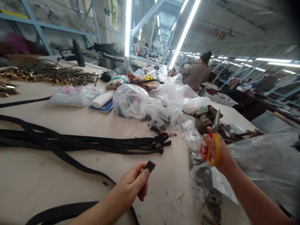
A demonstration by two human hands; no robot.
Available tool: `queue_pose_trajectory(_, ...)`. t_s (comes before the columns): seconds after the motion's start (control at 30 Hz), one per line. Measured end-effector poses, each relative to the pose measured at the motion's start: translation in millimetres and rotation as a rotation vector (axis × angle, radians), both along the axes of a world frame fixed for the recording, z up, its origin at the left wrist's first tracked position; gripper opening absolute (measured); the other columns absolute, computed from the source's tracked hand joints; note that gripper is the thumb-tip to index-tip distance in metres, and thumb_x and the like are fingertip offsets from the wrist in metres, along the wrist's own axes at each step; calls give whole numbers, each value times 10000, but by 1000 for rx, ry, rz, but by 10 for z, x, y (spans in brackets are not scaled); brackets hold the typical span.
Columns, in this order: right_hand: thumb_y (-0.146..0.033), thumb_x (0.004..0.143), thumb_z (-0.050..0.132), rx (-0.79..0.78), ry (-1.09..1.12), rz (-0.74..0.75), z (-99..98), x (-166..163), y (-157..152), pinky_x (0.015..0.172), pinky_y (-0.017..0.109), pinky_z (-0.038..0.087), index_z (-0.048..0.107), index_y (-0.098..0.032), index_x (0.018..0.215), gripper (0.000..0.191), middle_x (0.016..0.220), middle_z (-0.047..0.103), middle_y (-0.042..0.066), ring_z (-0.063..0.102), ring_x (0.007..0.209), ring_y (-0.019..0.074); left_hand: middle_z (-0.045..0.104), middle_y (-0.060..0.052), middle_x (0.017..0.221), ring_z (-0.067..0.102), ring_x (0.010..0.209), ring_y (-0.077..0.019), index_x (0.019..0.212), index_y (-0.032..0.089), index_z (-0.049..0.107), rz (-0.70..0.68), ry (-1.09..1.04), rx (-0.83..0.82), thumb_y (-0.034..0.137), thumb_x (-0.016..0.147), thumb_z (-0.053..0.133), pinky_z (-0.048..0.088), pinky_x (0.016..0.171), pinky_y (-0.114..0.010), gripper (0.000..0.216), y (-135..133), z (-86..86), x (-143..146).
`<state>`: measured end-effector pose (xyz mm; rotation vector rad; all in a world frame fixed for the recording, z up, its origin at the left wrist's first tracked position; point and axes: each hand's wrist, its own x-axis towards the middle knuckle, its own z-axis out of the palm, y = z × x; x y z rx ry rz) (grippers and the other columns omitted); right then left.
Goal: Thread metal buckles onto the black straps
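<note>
At the far left of the worktable (35, 175), a heap of chained straps (47, 74) is seen near the back edge, and a bundle of black webbing straps (93, 144) is laid flat across the middle, its cut ends fanned out toward the right. A further black strap (77, 165) is looped along the near edge and is led up into the left hand (132, 184), whose fingers are closed on the strap end (150, 166), pinched between thumb and forefinger and held just above the table. As far as can be judged, several straps are already trimmed and laid aside, while this end is not yet cut, since the blades are kept well apart from it. Behind, clear plastic bags (145, 103) are piled, with a white roll (103, 98) beside them. To the right, the scissors (214, 140) are gripped by the right hand (214, 153), fingers closed through the orange and red handles, blades pointed upward and seemingly shut. More crumpled plastic (257, 165) is spread under that arm, crowding the cutting space. A seated person (198, 73) is seen at work far behind.
</note>
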<state>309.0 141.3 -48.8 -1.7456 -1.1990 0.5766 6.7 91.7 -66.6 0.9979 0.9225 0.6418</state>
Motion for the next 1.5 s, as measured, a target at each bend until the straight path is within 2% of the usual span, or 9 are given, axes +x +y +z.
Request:
queue_pose_trajectory(0.1, -553, 752, 543, -167, 282, 279, 42, -508, -653, 369, 200, 341, 327, -249, 1246, 619, 525, 397, -74, 378, 395, 97, 458, 55, 449, 396, 422, -91, 861, 154, 502, -29, -19, 13, 495, 792, 449, 328, 467, -209, 352, -66, 41, 4)
queue_pose_trajectory(0.2, -566, 710, 589, -380, 406, 493, -91, -879, -1019, 381, 177, 267, 407, -237, 1150, 579, 593, 371, -65, 307, 415, 59, 529, 12, 586, 480, 502, -92, 776, 140, 506, 1, -54, 54, 469, 766, 492, 379, 515, -210, 329, -116, 70, 3)
queue_pose_trajectory(0.43, -584, 716, 531, -355, 134, 862, -155, -1050, -1129, 482, 218, 287, 416, -227, 1192, 606, 801, 427, 5, 340, 559, 91, 438, 53, 515, 384, 424, -66, 732, 156, 468, 47, 2, 119, 416, 801, 453, 307, 414, -183, 269, -180, 138, 9)
queue_pose_trajectory(0.63, -447, 685, 572, -387, 63, 819, -17, -1095, -1103, 565, 239, 353, 451, -192, 1146, 541, 802, 458, 2, 366, 611, 114, 422, 51, 525, 383, 451, -74, 733, 152, 491, 33, 25, 152, 426, 794, 463, 327, 422, -184, 282, -172, 85, 58)
queue_pose_trajectory(0.87, -406, 640, 602, -428, 29, 772, -75, -1101, -1071, 684, 274, 386, 416, -150, 1200, 643, 895, 475, 38, 435, 756, 166, 413, 53, 496, 361, 434, -77, 711, 150, 495, -23, 77, 179, 459, 781, 447, 302, 417, -197, 321, -173, 32, 79)
queue_pose_trajectory(1.13, -327, 740, 529, -418, 27, 743, -191, -1095, -1081, 567, 225, 322, 538, -167, 959, 272, 695, 427, -24, 364, 620, 113, 367, 69, 462, 316, 418, -71, 691, 151, 492, -12, 67, 175, 444, 788, 446, 264, 411, -195, 312, -156, 17, 96)
queue_pose_trajectory(1.27, -307, 744, 508, -417, 42, 738, -192, -1093, -1090, 550, 220, 318, 554, -159, 883, 208, 661, 416, -29, 367, 606, 109, 356, 71, 455, 302, 418, -71, 708, 143, 506, 0, 46, 146, 451, 787, 453, 253, 407, -192, 323, -167, 52, 109)
queue_pose_trajectory(1.43, -278, 678, 596, -418, 17, 716, -186, -1068, -1095, 691, 264, 395, 452, -172, 1211, 562, 910, 539, 27, 477, 755, 157, 352, 75, 452, 292, 407, -67, 761, 127, 545, -55, 47, 135, 450, 794, 457, 245, 402, -191, 337, -230, 25, 147)
queue_pose_trajectory(1.5, -285, 679, 601, -411, 25, 717, -179, -1069, -1097, 694, 268, 402, 442, -177, 1230, 584, 946, 553, 35, 484, 759, 161, 349, 76, 452, 285, 404, -67, 781, 121, 554, -64, 37, 123, 450, 794, 459, 238, 398, -192, 342, -249, 17, 163)
